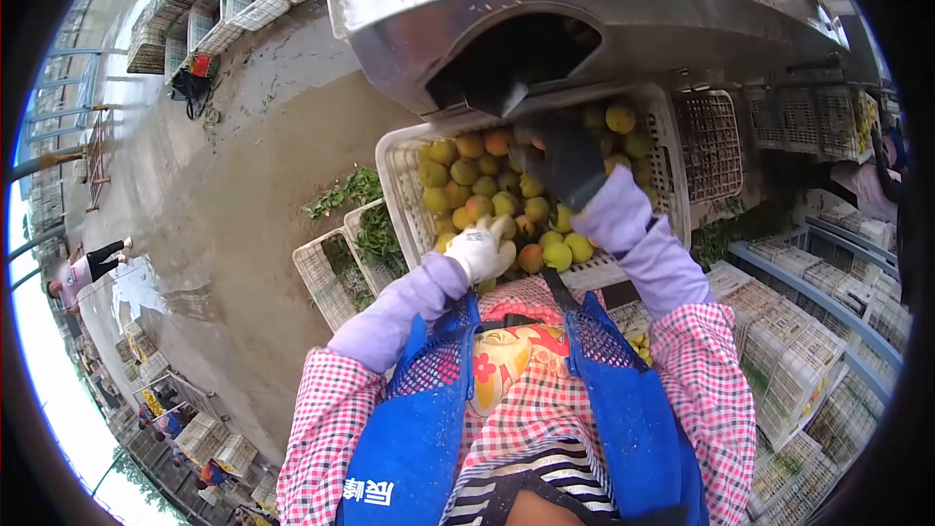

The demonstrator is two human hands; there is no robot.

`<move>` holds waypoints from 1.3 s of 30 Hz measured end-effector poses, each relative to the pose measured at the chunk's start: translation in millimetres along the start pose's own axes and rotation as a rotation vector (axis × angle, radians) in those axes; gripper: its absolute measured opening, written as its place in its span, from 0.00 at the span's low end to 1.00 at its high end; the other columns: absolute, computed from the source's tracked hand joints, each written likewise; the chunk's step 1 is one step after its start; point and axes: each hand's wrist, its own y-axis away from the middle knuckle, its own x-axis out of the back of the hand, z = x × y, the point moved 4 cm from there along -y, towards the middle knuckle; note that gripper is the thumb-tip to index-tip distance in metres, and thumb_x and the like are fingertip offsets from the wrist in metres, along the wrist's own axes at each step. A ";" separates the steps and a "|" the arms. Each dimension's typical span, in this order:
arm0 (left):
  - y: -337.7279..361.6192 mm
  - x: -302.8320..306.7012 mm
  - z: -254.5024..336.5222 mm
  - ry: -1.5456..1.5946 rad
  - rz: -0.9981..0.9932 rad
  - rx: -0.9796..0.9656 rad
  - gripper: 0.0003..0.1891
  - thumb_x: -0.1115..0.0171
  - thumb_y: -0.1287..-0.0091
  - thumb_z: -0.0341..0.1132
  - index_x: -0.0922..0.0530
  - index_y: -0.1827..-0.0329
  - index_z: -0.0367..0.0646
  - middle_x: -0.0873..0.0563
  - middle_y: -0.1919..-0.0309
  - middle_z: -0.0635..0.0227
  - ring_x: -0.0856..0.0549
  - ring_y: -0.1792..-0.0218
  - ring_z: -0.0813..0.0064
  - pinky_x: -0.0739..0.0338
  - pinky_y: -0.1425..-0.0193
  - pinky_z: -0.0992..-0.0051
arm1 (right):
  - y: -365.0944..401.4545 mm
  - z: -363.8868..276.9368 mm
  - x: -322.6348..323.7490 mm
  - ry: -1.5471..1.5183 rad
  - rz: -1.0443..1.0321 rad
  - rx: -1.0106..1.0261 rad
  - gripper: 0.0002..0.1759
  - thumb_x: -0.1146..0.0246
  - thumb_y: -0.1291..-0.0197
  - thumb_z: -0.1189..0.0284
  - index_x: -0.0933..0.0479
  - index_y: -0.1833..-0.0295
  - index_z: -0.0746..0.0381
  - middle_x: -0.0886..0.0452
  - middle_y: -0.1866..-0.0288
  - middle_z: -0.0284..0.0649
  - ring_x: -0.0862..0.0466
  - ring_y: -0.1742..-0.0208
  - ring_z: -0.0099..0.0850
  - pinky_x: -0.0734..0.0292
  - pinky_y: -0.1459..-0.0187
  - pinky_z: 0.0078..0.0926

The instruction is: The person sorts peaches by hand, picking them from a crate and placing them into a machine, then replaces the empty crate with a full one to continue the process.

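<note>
Yellow-green peaches with orange blushes fill much of a white plastic crate in front of my body. My left hand, in a white glove, rests on the peaches near the crate's close side. Its visible fingers are apart, and I make out nothing held in them. My right hand, in a dark glove, reaches over the peaches toward the far side. Its fingers are in shadow close to some fruit, so their grip is hidden.
A metal machine with a dark opening overhangs the crate's far edge. Crates with green leaves stand at the left on wet floor. Stacked crates and blue rails are at the right. A person is far left.
</note>
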 end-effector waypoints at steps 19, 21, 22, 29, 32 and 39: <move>46.7 -9.6 16.0 1.121 0.289 -0.045 0.37 0.34 0.27 0.33 0.42 0.18 0.42 0.23 0.31 0.55 0.22 0.32 0.65 0.25 0.28 0.66 | 121.2 2.1 -12.3 -0.937 -0.172 -0.164 0.48 0.21 0.45 0.72 0.36 0.20 0.64 0.23 0.26 0.43 0.22 0.29 0.31 0.29 0.25 0.33; 71.2 20.7 39.9 1.163 0.382 -0.172 0.39 0.32 0.26 0.34 0.44 0.17 0.40 0.23 0.34 0.59 0.21 0.39 0.72 0.24 0.33 0.72 | 121.3 -19.4 -18.3 -0.921 0.000 -0.173 0.47 0.18 0.48 0.68 0.31 0.23 0.66 0.22 0.28 0.46 0.20 0.31 0.34 0.27 0.27 0.36; 79.5 26.7 47.6 1.212 0.415 -0.220 0.39 0.32 0.26 0.33 0.45 0.17 0.40 0.24 0.34 0.59 0.21 0.39 0.72 0.24 0.32 0.72 | 121.3 -27.8 -20.7 -0.834 0.082 -0.135 0.46 0.18 0.48 0.68 0.30 0.24 0.66 0.22 0.29 0.47 0.19 0.32 0.34 0.26 0.28 0.36; 98.1 67.0 44.9 1.306 0.478 -0.302 0.40 0.32 0.27 0.31 0.45 0.17 0.38 0.24 0.33 0.60 0.21 0.37 0.73 0.25 0.30 0.71 | 85.8 -76.3 -4.8 -0.404 0.431 -0.072 0.45 0.21 0.50 0.61 0.27 0.28 0.66 0.22 0.33 0.56 0.23 0.30 0.51 0.28 0.28 0.49; 112.1 78.8 34.8 1.373 0.417 -0.240 0.39 0.32 0.28 0.31 0.43 0.17 0.37 0.23 0.33 0.61 0.21 0.35 0.71 0.26 0.29 0.70 | 35.7 -74.8 10.7 0.007 0.669 0.063 0.44 0.25 0.49 0.57 0.27 0.27 0.61 0.27 0.28 0.58 0.30 0.25 0.60 0.36 0.28 0.61; 115.9 114.6 48.8 1.371 0.387 -0.344 0.42 0.31 0.31 0.28 0.44 0.16 0.38 0.27 0.26 0.60 0.23 0.31 0.69 0.26 0.27 0.69 | -55.5 -35.8 -9.5 0.390 0.441 0.219 0.39 0.25 0.42 0.57 0.26 0.28 0.64 0.25 0.28 0.57 0.24 0.29 0.52 0.28 0.30 0.48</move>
